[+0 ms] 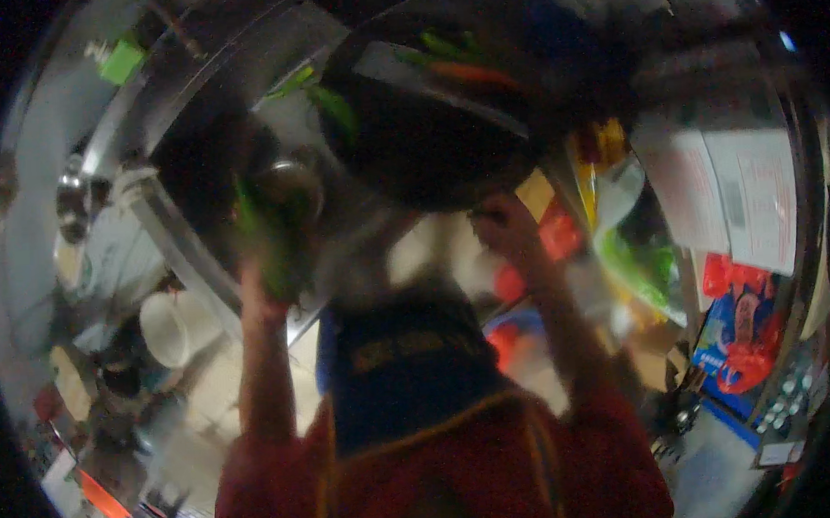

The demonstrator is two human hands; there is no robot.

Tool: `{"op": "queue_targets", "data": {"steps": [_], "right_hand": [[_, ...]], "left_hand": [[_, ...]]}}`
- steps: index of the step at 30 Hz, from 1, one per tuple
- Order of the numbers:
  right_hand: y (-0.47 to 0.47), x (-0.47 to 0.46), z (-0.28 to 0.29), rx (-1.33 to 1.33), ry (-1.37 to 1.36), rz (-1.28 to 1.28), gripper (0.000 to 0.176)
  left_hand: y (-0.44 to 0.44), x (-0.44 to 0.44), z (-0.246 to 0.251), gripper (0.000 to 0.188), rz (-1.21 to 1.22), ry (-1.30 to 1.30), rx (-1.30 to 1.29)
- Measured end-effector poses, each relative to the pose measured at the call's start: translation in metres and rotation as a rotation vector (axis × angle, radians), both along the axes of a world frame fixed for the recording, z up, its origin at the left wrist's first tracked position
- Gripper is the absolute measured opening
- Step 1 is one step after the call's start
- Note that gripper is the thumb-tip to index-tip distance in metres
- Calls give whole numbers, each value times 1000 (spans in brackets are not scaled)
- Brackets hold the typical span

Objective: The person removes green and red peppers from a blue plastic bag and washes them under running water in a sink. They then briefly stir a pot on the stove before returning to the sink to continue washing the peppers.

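The view is dark and blurred. My left hand [266, 279] is closed around a bunch of green vegetables [275, 230], whose exact kind cannot be told. Behind the bunch lies a shiny round metal thing [293, 170]. My right hand [503, 220] grips the near rim of a large dark round basin or pan [424, 147]. Long green vegetables [451, 45] and an orange-red one, perhaps a carrot [473, 72], show at the far part of it. More green pieces [332, 106] lie by its left edge.
At the right are a clear bag with green contents [637, 263], printed white sheets [746, 196] and red plastic bags [746, 362]. A white bucket [175, 328] stands at the lower left beyond the metal counter edge [185, 248]. A green box [121, 62] is at the upper left.
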State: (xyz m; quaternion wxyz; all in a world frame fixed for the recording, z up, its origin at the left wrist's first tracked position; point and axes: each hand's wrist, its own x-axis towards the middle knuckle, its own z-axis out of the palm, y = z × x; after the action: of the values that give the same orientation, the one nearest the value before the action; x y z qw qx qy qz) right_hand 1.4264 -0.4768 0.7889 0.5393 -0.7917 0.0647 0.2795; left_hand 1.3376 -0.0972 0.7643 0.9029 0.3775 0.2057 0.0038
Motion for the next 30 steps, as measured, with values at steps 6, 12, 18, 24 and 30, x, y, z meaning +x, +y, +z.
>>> {"op": "queue_targets", "data": {"steps": [6, 12, 18, 24, 30], "right_hand": [[-109, -181, -96, -329, -56, -209, 20], [-219, -394, -178, -683, -380, -447, 10], [-367, -616, -221, -807, -265, -941, 14], [-451, -728, -197, -744, -43, -1353, 32], [-499, -727, -219, -434, 1, -1592, 31]], "left_hand": [[-51, 14, 14, 72, -140, -26, 158], [-88, 33, 36, 66, -391, -247, 566], [-157, 10, 39, 68, -440, -559, 341], [-215, -11, 78, 53, -446, -824, 790], [-171, -9, 120, 72, -789, -321, -130]]}}
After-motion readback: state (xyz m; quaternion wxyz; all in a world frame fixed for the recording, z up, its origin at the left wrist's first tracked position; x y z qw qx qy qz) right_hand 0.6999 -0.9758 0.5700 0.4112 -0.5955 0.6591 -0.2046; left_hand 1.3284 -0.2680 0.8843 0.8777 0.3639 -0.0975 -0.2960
